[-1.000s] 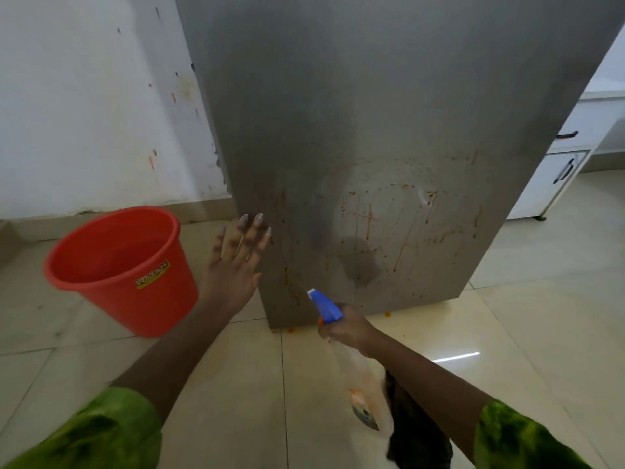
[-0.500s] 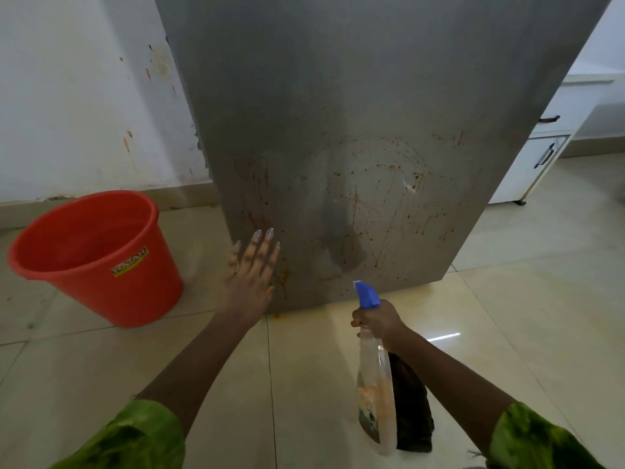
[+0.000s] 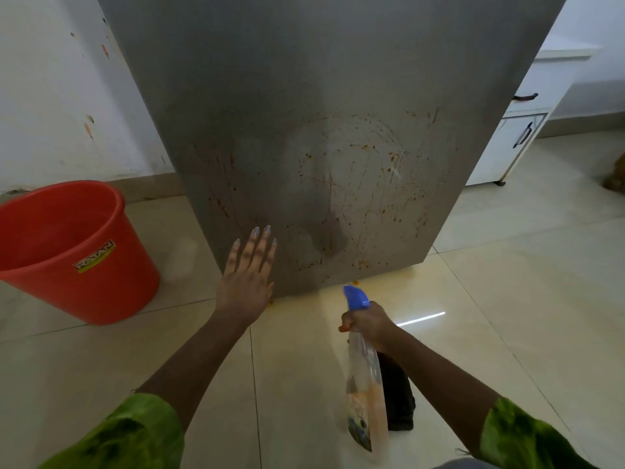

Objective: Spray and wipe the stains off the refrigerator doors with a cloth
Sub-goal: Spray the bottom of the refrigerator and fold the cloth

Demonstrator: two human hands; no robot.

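Observation:
A grey refrigerator door (image 3: 304, 96) fills the upper middle of the head view, its lower part covered in orange-brown stains (image 3: 365, 184) smeared in rings. My left hand (image 3: 248, 275) lies flat with straight fingers on the door's lower left corner. My right hand (image 3: 367, 321) grips the neck of a clear spray bottle (image 3: 367, 394) with a blue nozzle (image 3: 355, 296) that points up toward the door. A dark cloth (image 3: 399, 401) hangs under my right wrist, behind the bottle; how it is held is hidden.
An orange-red bucket (image 3: 101, 279) stands on the tiled floor at the left, beside a white wall (image 3: 50, 96) with stain marks. White cabinets (image 3: 507, 143) with dark handles stand at the right. Orange drips (image 3: 355, 282) lie on the floor under the door.
My left hand slid from beside the door's left edge onto its lower corner. My right hand brought the spray bottle upright and shifted right. The view moved closer and to the right.

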